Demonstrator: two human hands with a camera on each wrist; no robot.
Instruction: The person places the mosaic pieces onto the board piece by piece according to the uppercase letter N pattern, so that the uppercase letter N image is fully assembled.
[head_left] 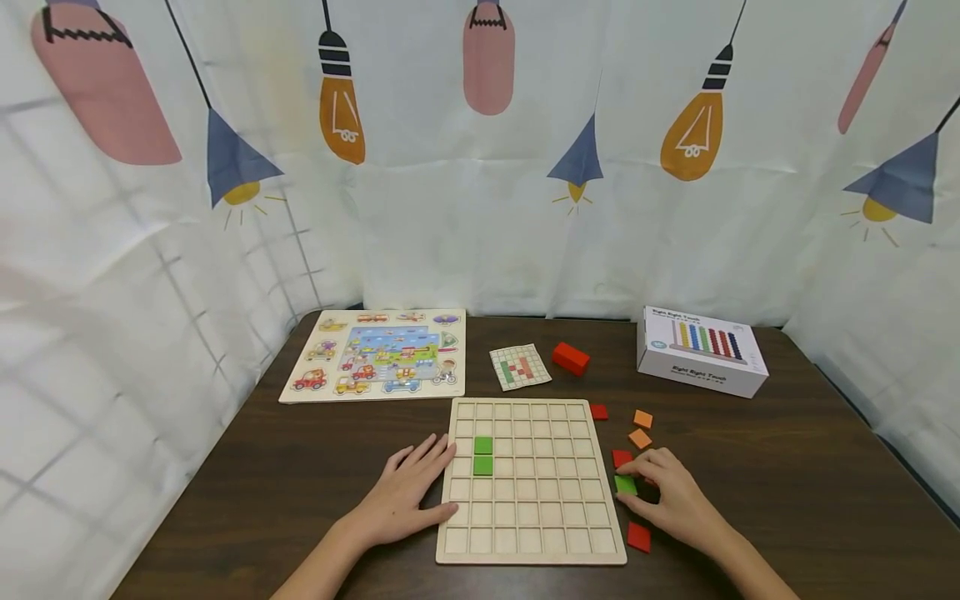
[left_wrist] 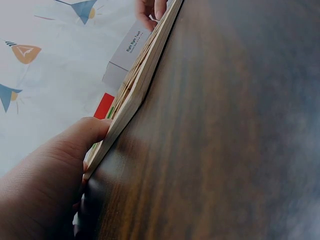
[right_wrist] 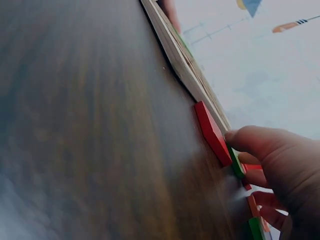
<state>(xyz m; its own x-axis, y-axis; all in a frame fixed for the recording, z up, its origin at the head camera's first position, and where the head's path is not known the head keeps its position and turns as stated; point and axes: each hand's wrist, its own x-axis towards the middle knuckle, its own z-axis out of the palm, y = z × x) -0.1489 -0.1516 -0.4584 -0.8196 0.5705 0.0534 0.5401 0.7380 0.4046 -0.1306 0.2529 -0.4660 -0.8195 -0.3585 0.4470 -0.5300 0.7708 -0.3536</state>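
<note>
A wooden grid board point(head_left: 531, 546) lies on the dark table, with two green square tiles point(head_left: 483, 455) set in neighbouring cells of one column near its left side. My left hand point(head_left: 408, 492) rests at the board's left edge, fingers spread, with thumb and fingertips touching the rim. To the right of the board, my right hand point(head_left: 667, 492) pinches a loose green tile point(head_left: 625, 484) between thumb and fingertips. The right wrist view shows that green tile point(right_wrist: 235, 162) low by the table, beside a red tile point(right_wrist: 212, 132). Other red tiles point(head_left: 639, 537) lie around this hand.
Two orange tiles point(head_left: 641, 438) lie beyond the right hand. Behind the board are a small grid pattern card point(head_left: 521, 367), a red block point(head_left: 571, 358) and a white box point(head_left: 701, 350). A vehicle picture puzzle point(head_left: 378, 354) lies back left. Printed curtains point(head_left: 510, 242) surround the table.
</note>
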